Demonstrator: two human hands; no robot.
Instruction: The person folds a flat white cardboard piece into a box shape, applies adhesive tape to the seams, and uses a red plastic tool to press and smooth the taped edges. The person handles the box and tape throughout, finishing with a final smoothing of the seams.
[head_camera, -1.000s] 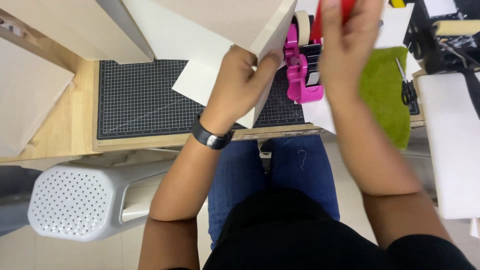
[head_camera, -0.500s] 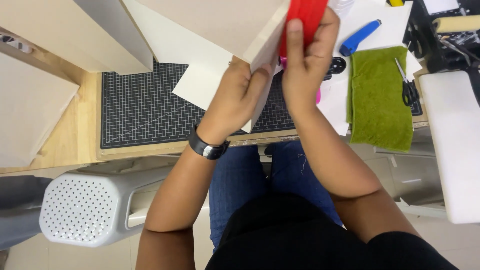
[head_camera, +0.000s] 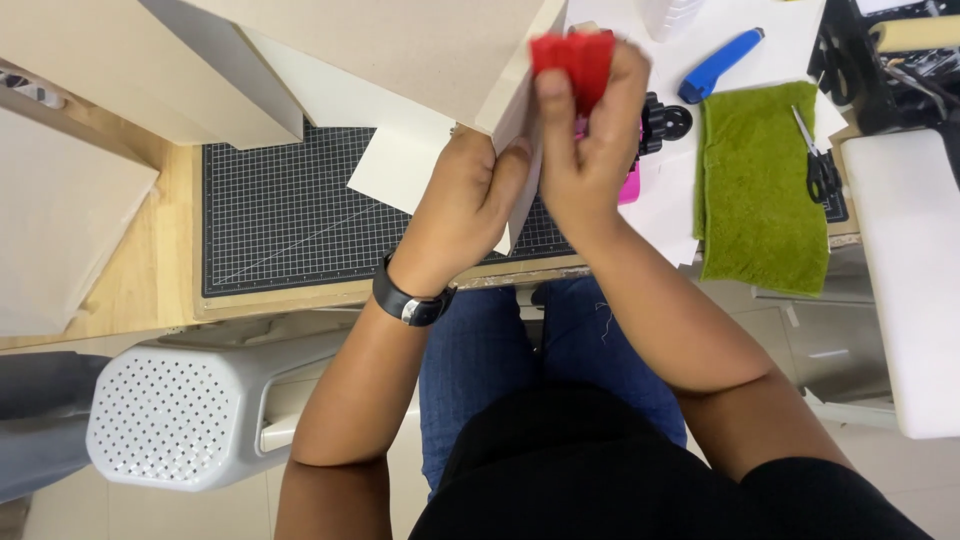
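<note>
While the left hand (head_camera: 462, 205) stays clamped on the cardboard box's (head_camera: 400, 45) edge above the cutting mat (head_camera: 290, 210), the right hand (head_camera: 585, 150), fingers pinched on a red scraper (head_camera: 572, 62), has shifted slightly, left of the green cloth (head_camera: 760, 190).

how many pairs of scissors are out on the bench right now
1. The pair of scissors lies on the right edge of the green cloth, right of the right hand. More could be hidden under the board or the papers.
</note>
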